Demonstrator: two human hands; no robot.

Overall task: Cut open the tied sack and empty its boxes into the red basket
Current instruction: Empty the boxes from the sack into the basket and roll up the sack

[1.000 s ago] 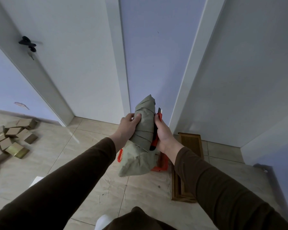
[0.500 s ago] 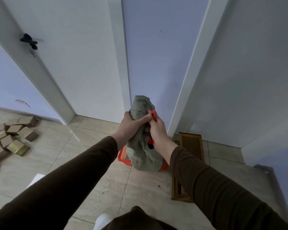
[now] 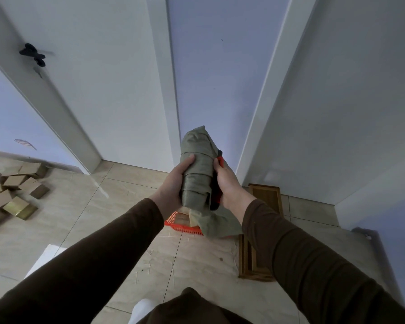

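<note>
I hold the grey-green sack (image 3: 198, 174) upright in front of me, over the red basket (image 3: 184, 226) on the floor. My left hand (image 3: 173, 185) grips the sack's left side. My right hand (image 3: 227, 183) presses its right side and grips a red and black utility knife (image 3: 216, 181) against the cloth. The sack's open lower end hangs loose, and a pale box (image 3: 192, 219) shows at its mouth above the basket. Most of the basket is hidden behind the sack and my hands.
A heap of brown cardboard boxes (image 3: 12, 192) lies on the tiled floor at the left. A wooden frame (image 3: 258, 232) lies on the floor right of the basket. White doors and walls stand close ahead. A white object (image 3: 46, 254) lies near my left sleeve.
Both hands have slid the sack's cloth upward, so its lower end now hangs open with a box showing at the mouth. The knife stays in my right hand.
</note>
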